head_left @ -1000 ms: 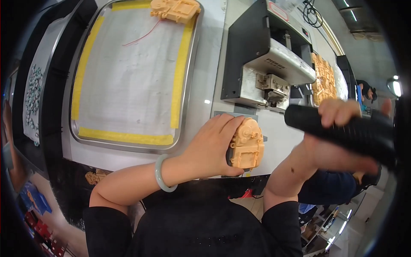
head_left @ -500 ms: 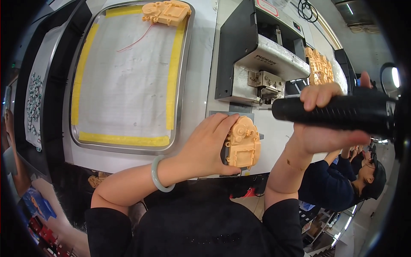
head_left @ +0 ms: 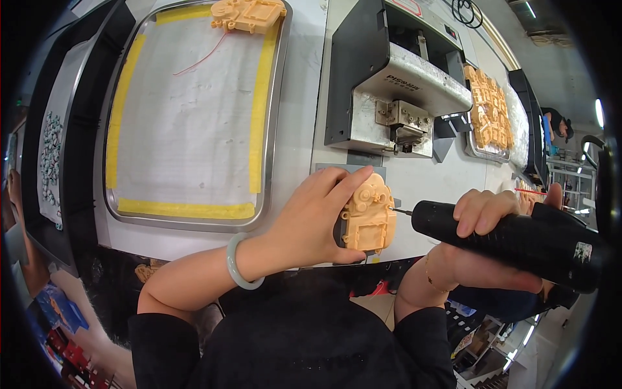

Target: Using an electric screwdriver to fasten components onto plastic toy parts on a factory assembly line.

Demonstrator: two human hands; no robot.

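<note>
My left hand [head_left: 317, 217], with a pale bangle on its wrist, grips an orange plastic housing [head_left: 369, 223] by its left side. The housing lies face up at the front of the bench, over a grey plate [head_left: 334, 170]. In my right hand [head_left: 486, 240] is a black electric screwdriver [head_left: 505, 236], held nearly level. Its thin bit [head_left: 403, 211] points left, and the tip is at the upper right edge of the housing. Whether the tip touches a screw there is too small to tell.
A metal tray [head_left: 275, 129] edged with yellow tape holds another orange housing [head_left: 249, 14] and a red wire. Behind my hands stands a black and silver screw feeder machine [head_left: 395, 84]. More orange housings [head_left: 489, 107] are stacked at right. Small parts [head_left: 50, 162] lie in a black bin at left.
The screwdriver has come down from beside the feeder machine to the housing, its bit now at the housing's right edge. My left hand and the housing have hardly moved.
</note>
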